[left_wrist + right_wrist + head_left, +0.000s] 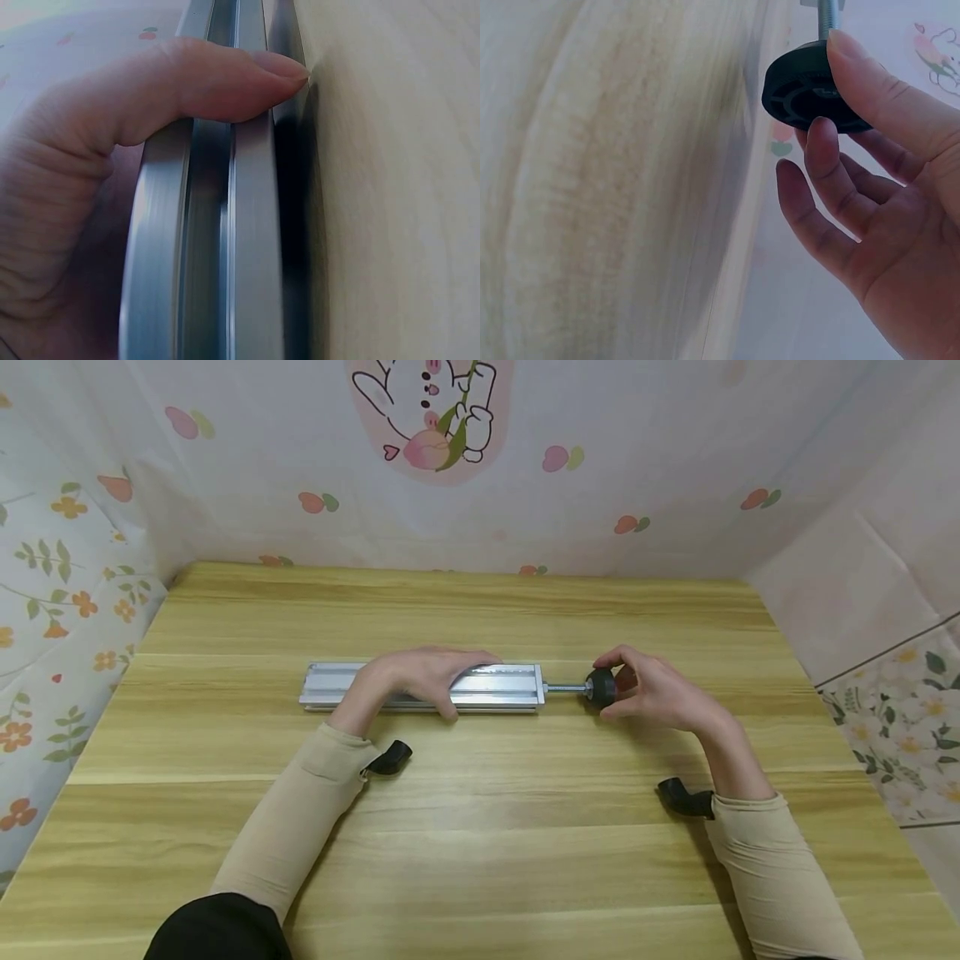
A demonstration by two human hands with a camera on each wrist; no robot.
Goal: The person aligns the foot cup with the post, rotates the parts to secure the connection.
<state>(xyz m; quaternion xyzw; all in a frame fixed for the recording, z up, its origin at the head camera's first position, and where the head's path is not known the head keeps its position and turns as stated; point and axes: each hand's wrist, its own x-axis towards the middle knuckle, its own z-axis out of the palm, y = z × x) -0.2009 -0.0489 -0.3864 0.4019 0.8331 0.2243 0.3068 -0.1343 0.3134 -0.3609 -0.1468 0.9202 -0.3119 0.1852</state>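
An aluminium profile (498,685) with long grooves lies crosswise on the wooden table. My left hand (423,677) grips it from above near its middle, with the thumb (247,82) along the near side in the left wrist view. From the profile's right end a threaded rod (564,688) sticks out, tipped by a round black levelling foot (601,687). Its ribbed, hollow underside faces the palm in the right wrist view. My right hand (656,692) holds the foot's rim between thumb and fingers; two fingertips (823,131) hang curled below it.
The wood-grain table (480,843) reaches back to a white patterned cloth (480,527). More printed cloth hangs at the left, and a floral panel (907,735) is at the right. A black wrist camera (390,757) sits on the left sleeve, another (684,798) on the right.
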